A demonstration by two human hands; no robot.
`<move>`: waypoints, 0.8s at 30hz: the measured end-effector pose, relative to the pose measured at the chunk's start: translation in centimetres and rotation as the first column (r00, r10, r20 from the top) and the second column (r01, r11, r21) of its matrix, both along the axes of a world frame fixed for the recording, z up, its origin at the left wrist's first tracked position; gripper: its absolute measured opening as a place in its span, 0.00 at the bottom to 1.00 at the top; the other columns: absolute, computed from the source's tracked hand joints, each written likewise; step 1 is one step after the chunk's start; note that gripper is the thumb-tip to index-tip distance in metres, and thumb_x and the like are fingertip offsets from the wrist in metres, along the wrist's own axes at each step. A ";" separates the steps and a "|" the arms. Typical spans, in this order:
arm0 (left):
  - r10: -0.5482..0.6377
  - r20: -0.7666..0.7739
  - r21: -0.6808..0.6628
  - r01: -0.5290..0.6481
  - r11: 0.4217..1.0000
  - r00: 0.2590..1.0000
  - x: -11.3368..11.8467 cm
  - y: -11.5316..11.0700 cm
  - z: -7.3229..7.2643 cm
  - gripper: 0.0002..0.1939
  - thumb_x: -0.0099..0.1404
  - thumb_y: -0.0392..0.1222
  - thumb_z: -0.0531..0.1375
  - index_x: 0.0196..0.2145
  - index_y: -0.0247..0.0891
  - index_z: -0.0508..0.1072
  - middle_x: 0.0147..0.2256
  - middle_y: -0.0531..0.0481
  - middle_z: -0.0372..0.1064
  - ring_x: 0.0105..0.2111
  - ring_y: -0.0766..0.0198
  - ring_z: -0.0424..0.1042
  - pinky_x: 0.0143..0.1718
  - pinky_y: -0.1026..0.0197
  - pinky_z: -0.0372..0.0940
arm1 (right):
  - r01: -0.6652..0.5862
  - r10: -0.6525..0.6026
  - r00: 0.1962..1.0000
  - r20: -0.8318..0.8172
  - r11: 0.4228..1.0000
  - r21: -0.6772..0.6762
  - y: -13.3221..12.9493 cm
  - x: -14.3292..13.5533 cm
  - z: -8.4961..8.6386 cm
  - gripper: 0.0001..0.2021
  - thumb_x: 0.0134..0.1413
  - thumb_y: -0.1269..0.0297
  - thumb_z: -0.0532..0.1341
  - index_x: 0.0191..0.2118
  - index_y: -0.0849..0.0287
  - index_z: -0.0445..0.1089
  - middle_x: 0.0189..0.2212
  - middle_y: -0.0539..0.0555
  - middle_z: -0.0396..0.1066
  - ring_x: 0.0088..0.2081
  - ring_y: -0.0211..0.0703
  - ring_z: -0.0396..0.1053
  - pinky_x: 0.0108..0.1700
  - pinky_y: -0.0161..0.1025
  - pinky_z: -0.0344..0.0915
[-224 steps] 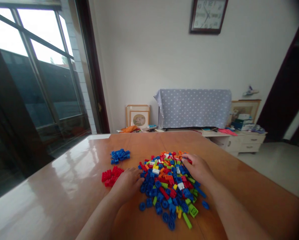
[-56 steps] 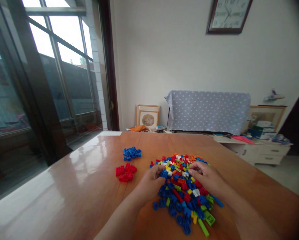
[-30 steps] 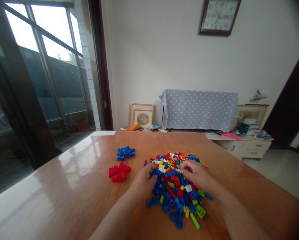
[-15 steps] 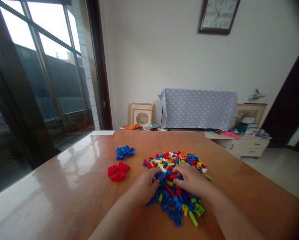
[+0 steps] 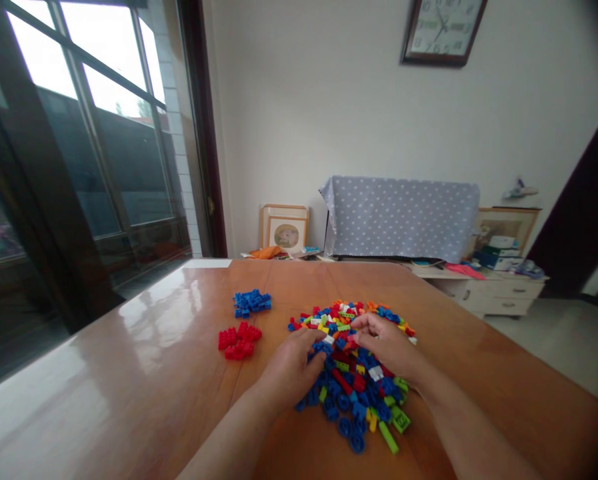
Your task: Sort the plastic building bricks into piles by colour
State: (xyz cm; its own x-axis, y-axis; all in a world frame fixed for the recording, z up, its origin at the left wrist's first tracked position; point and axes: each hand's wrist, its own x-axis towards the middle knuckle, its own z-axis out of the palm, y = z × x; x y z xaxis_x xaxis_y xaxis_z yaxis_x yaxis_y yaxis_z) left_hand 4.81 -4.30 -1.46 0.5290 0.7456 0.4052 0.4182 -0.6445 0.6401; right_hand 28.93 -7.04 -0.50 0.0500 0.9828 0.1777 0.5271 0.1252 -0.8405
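Observation:
A heap of small coloured building bricks lies on the wooden table between my two hands. My left hand is at the heap's left side, thumb and fingers curled around a blue building brick. Over the right part of the heap is my right hand, its fingers bent and parted from the thumb. A red brick shows beside that thumb tip, among the other pieces. The undersides of my right fingers are partly hidden. Blue wheel-like pieces lie at the heap's near edge.
Left of the heap sit a small group of red bricks and, farther back, a group of blue bricks. The glossy wooden table reaches toward a low white cabinet and a cloth-covered object by the wall.
My right hand has moved slightly away across the heap, uncovering white and yellow bricks near its former place. The left hand stays by the blue brick, its thumb slightly shifted. The view has shifted slightly.

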 end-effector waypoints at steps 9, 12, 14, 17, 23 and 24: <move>-0.080 -0.004 0.033 0.080 0.996 0.997 0.3 -1.6 1.5 0.20 0.60 0.44 0.66 0.49 0.44 0.70 0.45 0.49 0.72 0.42 0.58 0.71 0.42 0.59 0.65 | -0.176 0.175 0.980 -0.098 0.984 -0.004 -1.6 -2.7 1.5 0.10 0.59 0.57 0.60 0.35 0.58 0.68 0.29 0.47 0.66 0.32 0.38 0.63 0.35 0.35 0.60; -0.083 -0.033 0.049 0.085 0.995 0.996 0.4 -1.8 1.8 0.15 0.61 0.43 0.65 0.45 0.42 0.71 0.43 0.48 0.72 0.41 0.58 0.71 0.41 0.60 0.65 | -0.213 0.213 0.975 -0.064 0.977 0.002 -1.7 -3.3 1.4 0.12 0.60 0.55 0.60 0.34 0.58 0.68 0.29 0.48 0.67 0.32 0.38 0.63 0.34 0.35 0.60; -0.070 -0.040 0.063 0.073 0.995 0.997 0.4 -1.8 2.0 0.10 0.62 0.41 0.63 0.42 0.41 0.72 0.41 0.48 0.72 0.41 0.59 0.71 0.40 0.61 0.64 | -0.239 0.238 0.969 -0.059 0.971 -0.004 -1.7 -3.6 1.2 0.13 0.61 0.53 0.59 0.35 0.58 0.69 0.30 0.48 0.68 0.33 0.39 0.64 0.34 0.35 0.60; -0.034 -0.051 0.079 0.038 0.996 0.998 0.3 -1.7 2.0 0.06 0.63 0.39 0.61 0.40 0.41 0.72 0.39 0.48 0.72 0.39 0.59 0.71 0.38 0.62 0.64 | -0.252 0.250 0.966 -0.068 0.968 -0.012 -1.7 -3.6 0.9 0.14 0.62 0.51 0.59 0.39 0.57 0.70 0.33 0.50 0.72 0.36 0.42 0.67 0.37 0.36 0.63; 0.220 -0.083 0.132 -0.209 0.969 0.972 -2.0 0.1 2.3 0.08 0.67 0.43 0.57 0.42 0.43 0.74 0.39 0.49 0.73 0.40 0.59 0.72 0.38 0.62 0.63 | -0.118 0.117 0.993 0.019 0.992 0.044 -1.2 -2.1 0.5 0.17 0.61 0.47 0.58 0.42 0.56 0.73 0.35 0.51 0.75 0.37 0.45 0.70 0.40 0.39 0.64; 0.281 -0.103 0.145 -0.265 0.953 0.954 -2.7 0.6 2.4 0.09 0.67 0.43 0.57 0.42 0.43 0.74 0.39 0.48 0.73 0.40 0.58 0.72 0.38 0.62 0.63 | -0.092 0.090 0.995 0.030 0.994 0.052 -1.1 -1.7 0.5 0.17 0.60 0.47 0.58 0.41 0.56 0.73 0.35 0.51 0.75 0.38 0.45 0.70 0.40 0.39 0.65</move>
State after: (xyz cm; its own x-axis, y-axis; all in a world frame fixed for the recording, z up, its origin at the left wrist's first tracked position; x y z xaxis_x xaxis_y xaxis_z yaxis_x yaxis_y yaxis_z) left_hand 2.15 -3.68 0.91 0.3636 0.8142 0.4526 0.6588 -0.5682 0.4930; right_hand 27.26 -8.12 -0.04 -0.0448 0.9722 0.2297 0.5342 0.2176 -0.8169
